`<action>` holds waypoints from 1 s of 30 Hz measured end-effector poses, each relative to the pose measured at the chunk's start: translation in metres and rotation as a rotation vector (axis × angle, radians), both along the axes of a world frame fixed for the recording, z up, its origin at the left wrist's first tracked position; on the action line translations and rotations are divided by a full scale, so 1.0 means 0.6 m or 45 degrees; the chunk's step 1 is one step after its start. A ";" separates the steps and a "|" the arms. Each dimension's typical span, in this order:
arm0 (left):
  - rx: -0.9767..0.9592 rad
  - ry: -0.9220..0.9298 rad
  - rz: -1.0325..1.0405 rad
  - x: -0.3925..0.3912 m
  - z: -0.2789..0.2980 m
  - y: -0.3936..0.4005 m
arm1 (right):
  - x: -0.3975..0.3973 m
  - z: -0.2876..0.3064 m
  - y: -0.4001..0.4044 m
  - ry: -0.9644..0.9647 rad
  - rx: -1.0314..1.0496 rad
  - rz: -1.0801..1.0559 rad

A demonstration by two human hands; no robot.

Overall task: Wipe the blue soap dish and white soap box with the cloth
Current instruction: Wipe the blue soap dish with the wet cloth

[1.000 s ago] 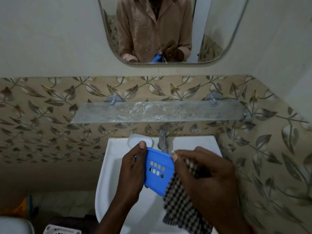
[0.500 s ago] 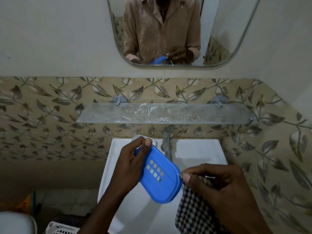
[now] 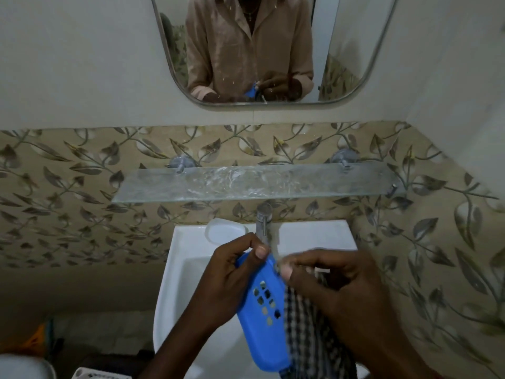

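The white sink (image 3: 191, 258) fills the space under both hands, with the tap (image 3: 263, 220) rising just beyond the fingertips and the white soap box (image 3: 225, 233) sitting on the sink's back ledge, just past the left hand's knuckles and apart from them. Over the basin, the blue soap dish (image 3: 262, 318) is held tilted, its long axis running from the fingers at its far end down toward the person, its slotted face turned up. The left hand (image 3: 224, 285) is closed on the dish's far-left edge, thumb on top. The right hand (image 3: 336, 291) is curled shut on the checked cloth (image 3: 308, 337), which hangs along the dish's right edge, touching it. The dish's face lies just left of the right fingertips, so the wipe likely sweeps leftward and along that axis; the right hand is nearer it.
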State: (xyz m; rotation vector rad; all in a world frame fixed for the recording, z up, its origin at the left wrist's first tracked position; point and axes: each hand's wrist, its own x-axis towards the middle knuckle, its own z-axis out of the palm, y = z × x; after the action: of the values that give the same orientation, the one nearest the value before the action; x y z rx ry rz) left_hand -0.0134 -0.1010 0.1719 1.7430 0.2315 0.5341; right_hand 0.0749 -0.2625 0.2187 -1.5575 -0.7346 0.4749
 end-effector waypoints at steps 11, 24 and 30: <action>0.083 -0.096 0.052 0.001 0.004 0.022 | 0.001 -0.010 -0.011 0.278 -0.036 -0.048; -0.414 0.080 0.216 0.021 0.005 -0.008 | -0.048 -0.002 -0.005 -0.056 -0.212 -0.124; -1.205 0.224 0.205 0.009 -0.007 -0.025 | -0.072 -0.022 0.023 -0.641 -0.315 -0.101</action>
State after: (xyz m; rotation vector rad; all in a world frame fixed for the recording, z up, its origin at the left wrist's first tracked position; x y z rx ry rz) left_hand -0.0078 -0.1163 0.1680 0.8456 0.6377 0.2981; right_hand 0.0320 -0.2486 0.2054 -1.9622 -1.0183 0.1104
